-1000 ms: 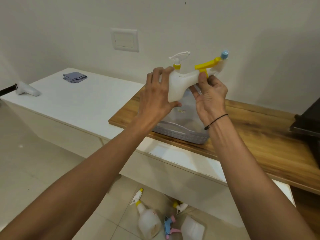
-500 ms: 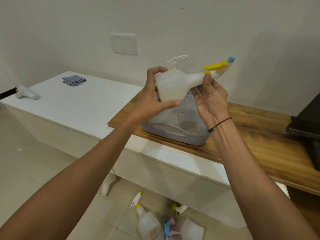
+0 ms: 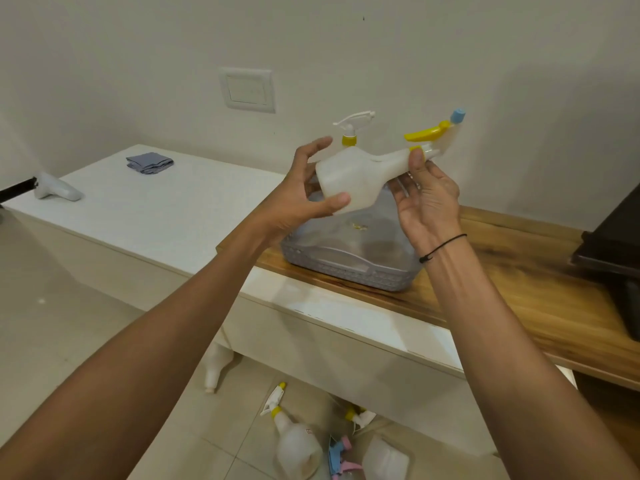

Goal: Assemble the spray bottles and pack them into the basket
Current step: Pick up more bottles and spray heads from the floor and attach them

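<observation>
Assembled bottle tipped sideways above the basket

The left hand (image 3: 304, 199) cups the base of the translucent white spray bottle (image 3: 360, 176), which has swung from upright-ish to nearly horizontal, suggesting the head is seated and packing comes next. The right hand (image 3: 427, 202) pinches its slim neck under the glossy yellow trigger (image 3: 424, 133) and blue nozzle (image 3: 458, 116). Below, the grey lattice basket (image 3: 349, 268) sits on wood.

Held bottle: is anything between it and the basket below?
Nothing visible blocks it. The bottle, held by the left hand and right hand, is above the basket; another sprayer stands at the back.
</observation>
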